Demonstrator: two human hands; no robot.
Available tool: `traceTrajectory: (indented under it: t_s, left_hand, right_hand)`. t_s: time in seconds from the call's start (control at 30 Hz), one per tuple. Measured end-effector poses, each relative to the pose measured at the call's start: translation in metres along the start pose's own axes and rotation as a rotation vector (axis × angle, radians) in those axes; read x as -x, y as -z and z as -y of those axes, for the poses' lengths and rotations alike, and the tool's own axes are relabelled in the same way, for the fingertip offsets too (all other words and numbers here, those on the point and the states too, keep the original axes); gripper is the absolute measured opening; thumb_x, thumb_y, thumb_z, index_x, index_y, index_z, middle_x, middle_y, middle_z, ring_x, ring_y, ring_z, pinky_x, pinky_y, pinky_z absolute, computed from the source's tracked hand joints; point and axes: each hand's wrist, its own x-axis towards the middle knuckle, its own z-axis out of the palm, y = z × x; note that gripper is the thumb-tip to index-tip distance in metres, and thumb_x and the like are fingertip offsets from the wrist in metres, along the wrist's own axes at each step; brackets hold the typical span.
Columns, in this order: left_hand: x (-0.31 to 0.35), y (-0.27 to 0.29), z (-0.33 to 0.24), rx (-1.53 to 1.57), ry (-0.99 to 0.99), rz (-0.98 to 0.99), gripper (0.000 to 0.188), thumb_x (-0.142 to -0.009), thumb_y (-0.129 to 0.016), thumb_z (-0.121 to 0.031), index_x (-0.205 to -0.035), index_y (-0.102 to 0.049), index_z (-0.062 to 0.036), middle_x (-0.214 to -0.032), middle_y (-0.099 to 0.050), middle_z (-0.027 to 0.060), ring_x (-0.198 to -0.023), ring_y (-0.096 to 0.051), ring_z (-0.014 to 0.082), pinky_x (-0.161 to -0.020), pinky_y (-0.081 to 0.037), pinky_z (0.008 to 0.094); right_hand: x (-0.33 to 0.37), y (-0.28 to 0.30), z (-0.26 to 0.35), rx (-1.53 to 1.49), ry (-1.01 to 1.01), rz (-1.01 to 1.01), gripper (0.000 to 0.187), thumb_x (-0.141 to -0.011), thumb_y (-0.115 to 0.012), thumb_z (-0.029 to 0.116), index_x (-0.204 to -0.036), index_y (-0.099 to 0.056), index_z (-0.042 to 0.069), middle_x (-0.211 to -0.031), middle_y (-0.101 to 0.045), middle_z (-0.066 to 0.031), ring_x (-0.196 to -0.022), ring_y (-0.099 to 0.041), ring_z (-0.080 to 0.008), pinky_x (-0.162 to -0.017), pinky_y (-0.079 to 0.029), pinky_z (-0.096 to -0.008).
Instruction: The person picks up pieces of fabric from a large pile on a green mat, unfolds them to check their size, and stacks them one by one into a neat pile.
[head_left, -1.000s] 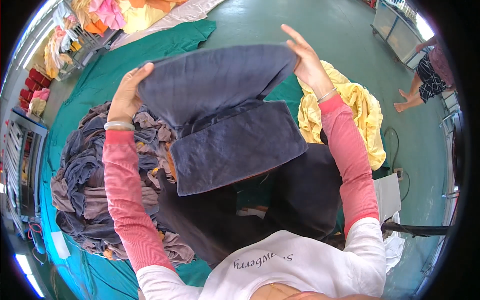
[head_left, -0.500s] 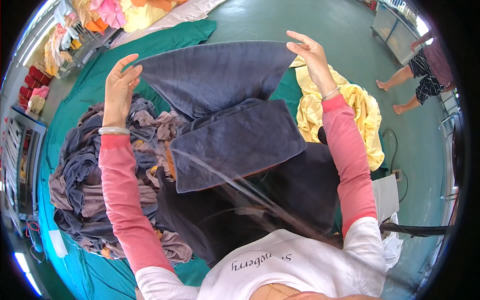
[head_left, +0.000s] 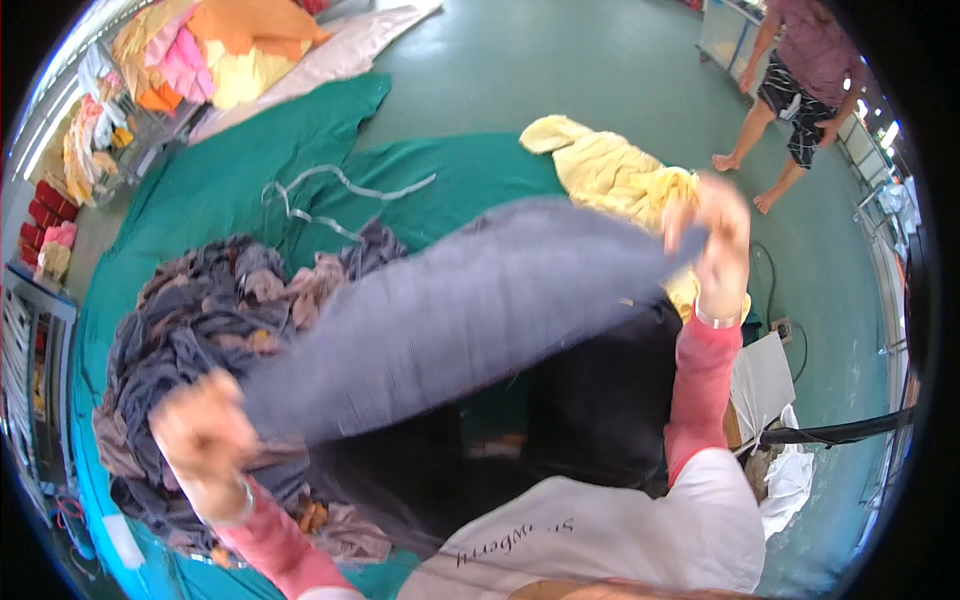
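a white shirt with pink sleeves [head_left: 600, 530] shows nearest, and past it the dark trousers [head_left: 610, 400] over the person's bent legs. above the legs a grey cloth [head_left: 470, 300] hangs stretched on a slant, blurred, between two widely parted hands. the left hand [head_left: 205, 425], lower and closer to the body, is closed on one end; the right hand [head_left: 710, 235], higher and farther out, pinches the other end between thumb and fingers. left of the cloth lies a heap of grey and brown fabric [head_left: 190, 340]; just beyond the right hand, a crumpled yellow cloth [head_left: 615, 170]. farther out, a thin pale strip [head_left: 350, 184] curls on a green sheet [head_left: 470, 160] spread over the floor [head_left: 560, 60]. at the far right a barefoot person in patterned shorts [head_left: 815, 50] stands; at the far left, pink, orange and yellow fabrics [head_left: 230, 45] are piled.
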Motion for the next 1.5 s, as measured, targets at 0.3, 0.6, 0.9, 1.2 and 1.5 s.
traceTrajectory:
  t_s: [0.3, 0.6, 0.9, 1.2, 1.5]
  left_hand:
    - [0.014, -0.062, 0.06, 0.329, 0.912, -0.081, 0.032, -0.078, -0.059, -0.001, -0.11, -0.053, -0.0004, -0.069, -0.052, -0.0006, -0.065, -0.049, 0.0079, -0.058, -0.039, 0.0207]
    - [0.038, -0.11, 0.064, 0.265, 0.792, 0.452, 0.063, -0.084, -0.053, -0.011, -0.137, -0.023, 0.0039, -0.137, -0.035, 0.0212, -0.124, -0.038, 0.0295, -0.102, -0.028, 0.0318]
    - [-0.01, -0.035, 0.008, 0.294, 0.907, 0.266, 0.033, -0.09, -0.047, -0.013, -0.12, -0.053, -0.0003, -0.119, -0.053, 0.0146, -0.108, -0.051, 0.0226, -0.092, -0.039, 0.0328]
    - [0.004, -0.072, 0.019, -0.38, 0.304, 0.643, 0.04, -0.085, -0.057, -0.017, -0.121, -0.051, -0.0005, -0.125, -0.046, 0.0254, -0.121, -0.038, 0.0383, -0.098, -0.033, 0.0423]
    - [0.035, -0.116, 0.076, -0.291, 0.415, 0.781, 0.059, -0.092, -0.041, -0.041, -0.137, -0.031, -0.0026, -0.139, -0.034, 0.02, -0.129, -0.03, 0.0335, -0.105, -0.022, 0.0379]
  right_hand:
    - [-0.022, -0.033, -0.092, -0.003, -0.66, -0.231, 0.058, -0.084, -0.061, 0.021, -0.135, -0.037, 0.007, -0.109, -0.054, -0.0022, -0.088, -0.047, -0.0078, -0.076, -0.039, -0.0215]
    - [0.027, -0.025, -0.157, 0.278, -0.914, -0.058, 0.061, -0.082, -0.06, 0.023, -0.129, -0.035, -0.005, -0.096, -0.052, -0.0109, -0.072, -0.047, -0.0141, -0.055, -0.04, -0.0284]
    - [0.002, -0.059, -0.108, 0.417, -0.211, 0.006, 0.037, -0.069, -0.062, 0.009, -0.106, -0.058, 0.003, -0.093, -0.06, -0.0122, -0.089, -0.056, -0.024, -0.075, -0.045, -0.0349]
    - [0.016, -0.133, -0.11, 1.073, 0.043, 0.224, 0.06, -0.067, -0.07, 0.039, -0.116, -0.052, 0.009, -0.127, -0.039, -0.0212, -0.124, -0.03, -0.0377, -0.101, -0.019, -0.0573]
    - [0.036, -0.14, -0.133, 1.087, -0.028, 0.379, 0.076, -0.073, -0.056, 0.058, -0.133, -0.038, 0.015, -0.141, -0.028, -0.0148, -0.132, -0.02, -0.0354, -0.096, -0.011, -0.07]
